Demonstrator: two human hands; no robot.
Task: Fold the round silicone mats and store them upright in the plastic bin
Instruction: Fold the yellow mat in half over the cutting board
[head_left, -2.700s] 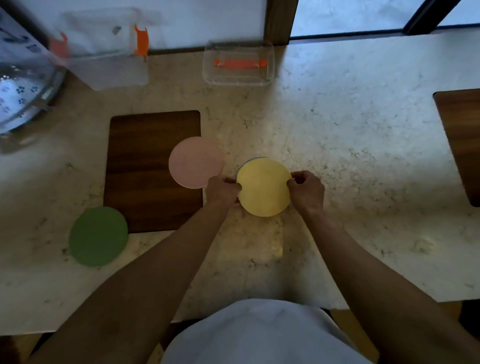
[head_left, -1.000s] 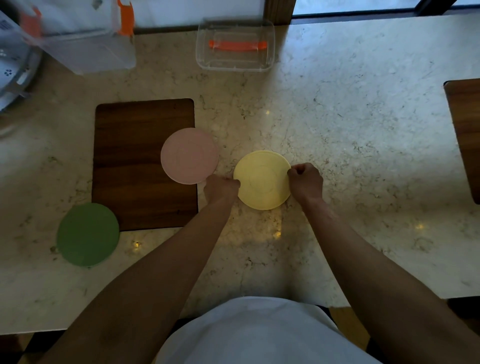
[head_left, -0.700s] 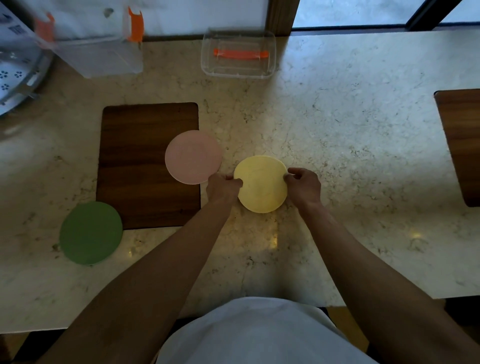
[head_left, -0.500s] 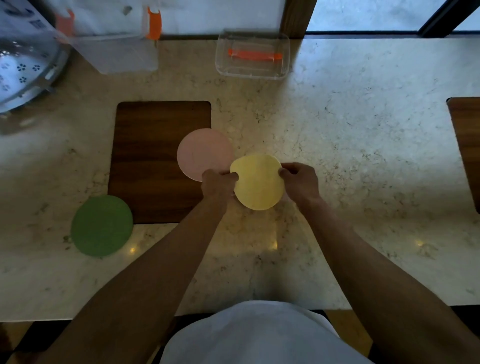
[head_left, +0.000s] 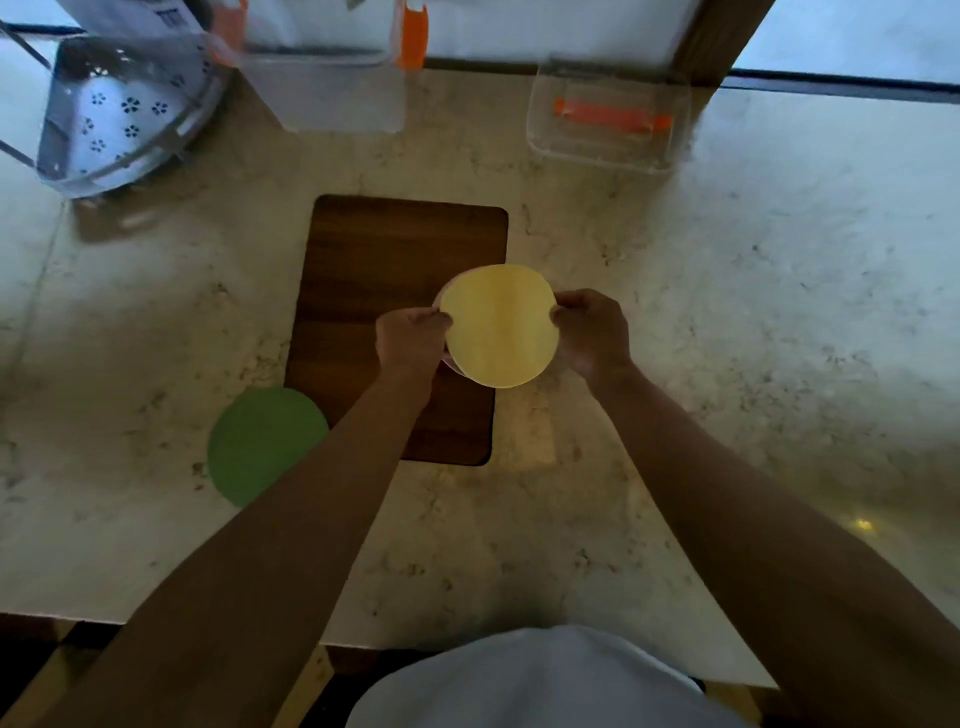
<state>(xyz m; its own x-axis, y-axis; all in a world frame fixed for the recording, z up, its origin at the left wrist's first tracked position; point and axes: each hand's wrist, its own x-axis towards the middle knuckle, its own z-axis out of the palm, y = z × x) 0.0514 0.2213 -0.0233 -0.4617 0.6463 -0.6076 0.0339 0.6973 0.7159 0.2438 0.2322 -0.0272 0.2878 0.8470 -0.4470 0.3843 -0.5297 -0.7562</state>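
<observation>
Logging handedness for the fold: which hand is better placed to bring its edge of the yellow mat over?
Roughly even. Left hand and right hand pinch opposite edges of the lifted, unfolded yellow mat. Slight lean right: it sits over bare counter.

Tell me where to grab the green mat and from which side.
Pinch the green mat at its near-left rim, coming from the left: it lies flat on the counter, its right part is under the left forearm, and the board sits just to its right.

A pale marble countertop (head_left: 753, 291) runs to a window (head_left: 857, 36) with a wooden post (head_left: 717, 36).
</observation>
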